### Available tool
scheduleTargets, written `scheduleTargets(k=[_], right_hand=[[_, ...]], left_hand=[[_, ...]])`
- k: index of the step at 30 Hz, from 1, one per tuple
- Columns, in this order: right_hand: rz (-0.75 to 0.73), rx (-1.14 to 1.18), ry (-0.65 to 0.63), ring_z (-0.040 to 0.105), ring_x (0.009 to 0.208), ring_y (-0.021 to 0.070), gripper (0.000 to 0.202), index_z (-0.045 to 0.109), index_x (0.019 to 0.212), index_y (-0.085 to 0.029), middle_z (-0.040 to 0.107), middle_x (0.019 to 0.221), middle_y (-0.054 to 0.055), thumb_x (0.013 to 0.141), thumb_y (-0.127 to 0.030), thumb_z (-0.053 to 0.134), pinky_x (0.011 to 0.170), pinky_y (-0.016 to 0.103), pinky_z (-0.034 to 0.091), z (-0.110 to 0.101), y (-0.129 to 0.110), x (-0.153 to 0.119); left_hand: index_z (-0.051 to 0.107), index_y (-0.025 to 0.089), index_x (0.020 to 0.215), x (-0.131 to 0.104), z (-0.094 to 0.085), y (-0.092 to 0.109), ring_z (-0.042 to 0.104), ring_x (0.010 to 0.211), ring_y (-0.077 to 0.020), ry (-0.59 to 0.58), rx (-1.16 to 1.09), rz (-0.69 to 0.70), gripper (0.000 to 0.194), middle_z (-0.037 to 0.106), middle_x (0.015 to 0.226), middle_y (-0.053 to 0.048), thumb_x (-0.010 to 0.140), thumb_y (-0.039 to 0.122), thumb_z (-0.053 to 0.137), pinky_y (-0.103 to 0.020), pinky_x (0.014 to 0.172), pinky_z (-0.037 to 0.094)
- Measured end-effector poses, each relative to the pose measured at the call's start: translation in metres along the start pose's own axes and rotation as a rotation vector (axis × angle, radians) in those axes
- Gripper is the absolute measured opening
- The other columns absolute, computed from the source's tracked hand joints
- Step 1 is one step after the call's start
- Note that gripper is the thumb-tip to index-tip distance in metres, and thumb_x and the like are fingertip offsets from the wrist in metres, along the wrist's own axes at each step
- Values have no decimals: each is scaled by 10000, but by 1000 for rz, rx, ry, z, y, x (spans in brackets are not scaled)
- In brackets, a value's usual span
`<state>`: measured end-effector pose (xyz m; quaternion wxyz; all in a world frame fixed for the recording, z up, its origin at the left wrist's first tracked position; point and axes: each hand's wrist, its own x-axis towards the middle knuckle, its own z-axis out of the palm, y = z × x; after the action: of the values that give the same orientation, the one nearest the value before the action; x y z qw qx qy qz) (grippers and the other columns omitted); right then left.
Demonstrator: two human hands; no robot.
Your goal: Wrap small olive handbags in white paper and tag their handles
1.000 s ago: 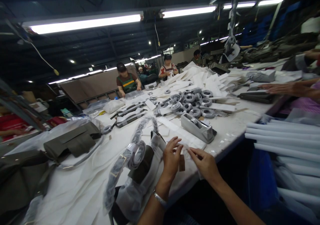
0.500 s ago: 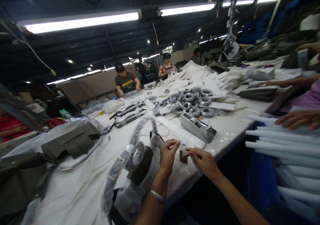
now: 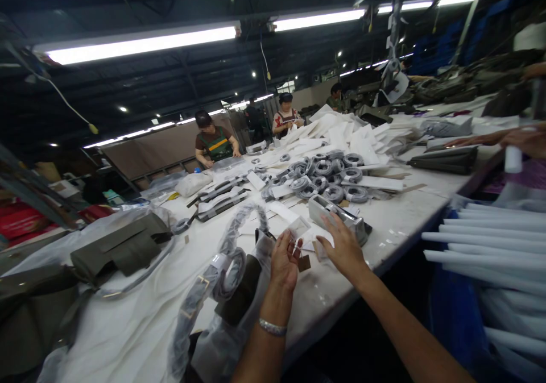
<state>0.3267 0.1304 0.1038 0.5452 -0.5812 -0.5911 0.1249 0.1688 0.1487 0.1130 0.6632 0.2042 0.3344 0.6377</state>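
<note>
My left hand, with a silver bracelet at the wrist, has its fingers curled over a small brown tag, which dangles beside them on what looks like a thin string. Reaching over the table, my right hand has its fingers spread and nothing visibly held. Its fingertips overlap the near side of a grey tape dispenser in the view; contact is unclear. Left of my left arm stands a dark olive bag, partly covered in white wrapping. A plastic-wrapped strap with a buckle loops up beside it.
Coiled grey straps are heaped beyond the dispenser, before a pile of white sheets. Olive bags lie at left. White rolls fill a blue bin at right. Co-workers sit across the table; another person's hands are at far right.
My right hand has let go near the brown tag and moved up toward the tape dispenser, fingers spreading. My left hand has turned, palm more upward. The co-worker's hand has left the white rolls.
</note>
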Motion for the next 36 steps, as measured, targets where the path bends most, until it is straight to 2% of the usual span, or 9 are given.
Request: scheduleTargets(k=[3, 6, 9, 16, 20, 24, 28, 31, 36], right_hand=[[-3, 102, -92, 521, 1289, 315, 342, 721, 1147, -261, 635, 1335, 80, 839, -396, 659, 1142, 503, 324, -1, -20, -4], [218, 384, -236, 656, 1078, 297, 325, 763, 993, -250, 751, 1075, 72, 787, -498, 722, 1028, 454, 453, 6, -33, -20], [319, 532, -243, 692, 944, 271, 361, 761, 883, -202, 766, 928, 73, 770, -543, 726, 916, 396, 517, 14, -38, -33], [332, 595, -209, 682, 909, 230, 389, 726, 930, -198, 753, 941, 62, 784, -558, 716, 861, 337, 520, 8, -46, -37], [310, 602, -318, 683, 1004, 251, 401, 719, 1010, -218, 749, 1032, 73, 779, -545, 728, 915, 359, 514, 9, -57, -46], [360, 556, -337, 706, 946, 274, 346, 756, 881, -203, 771, 947, 81, 701, -494, 807, 880, 376, 534, 14, -65, -57], [403, 534, -351, 712, 886, 288, 330, 766, 787, -190, 777, 861, 80, 665, -491, 825, 866, 398, 532, 14, -72, -65], [439, 549, -378, 708, 924, 313, 367, 770, 803, -179, 777, 870, 94, 639, -499, 841, 895, 424, 522, 12, -78, -70], [489, 786, -383, 682, 1008, 270, 344, 756, 847, -184, 767, 951, 66, 657, -457, 847, 988, 383, 471, 7, -82, -73]], left_hand=[[668, 199, 908, -7, 3, 6, 698, 884, -134, -37, -12, 21, 147, 721, 1001, -30, 811, 253, 763, -278, 846, 574], [670, 190, 911, -17, 6, 9, 695, 896, -140, -85, -11, 40, 184, 712, 996, -31, 795, 284, 777, -289, 875, 561], [677, 187, 916, -28, 8, 11, 689, 903, -139, -134, -7, 54, 216, 711, 984, -26, 766, 286, 797, -279, 889, 546], [689, 198, 935, -52, 0, 19, 667, 994, -146, -254, 9, 79, 229, 704, 1107, -40, 770, 326, 784, -259, 895, 522], [682, 219, 955, -59, -5, 23, 668, 975, -146, -282, 27, 115, 244, 697, 1117, -29, 789, 377, 765, -263, 893, 520], [684, 230, 1003, -66, -9, 26, 675, 946, -170, -311, 63, 123, 242, 697, 1121, -40, 830, 394, 726, -305, 878, 532], [691, 210, 910, -74, -17, 26, 645, 1056, -191, -303, 71, 147, 201, 665, 1232, -49, 802, 365, 759, -314, 932, 507], [697, 188, 912, -82, -23, 27, 612, 1142, -215, -291, 80, 169, 200, 659, 1254, -74, 792, 328, 772, -314, 951, 487], [690, 184, 856, -98, -28, 39, 516, 1301, -250, -369, -26, 207, 115, 625, 1338, -84, 830, 286, 736, -353, 1042, 415]])
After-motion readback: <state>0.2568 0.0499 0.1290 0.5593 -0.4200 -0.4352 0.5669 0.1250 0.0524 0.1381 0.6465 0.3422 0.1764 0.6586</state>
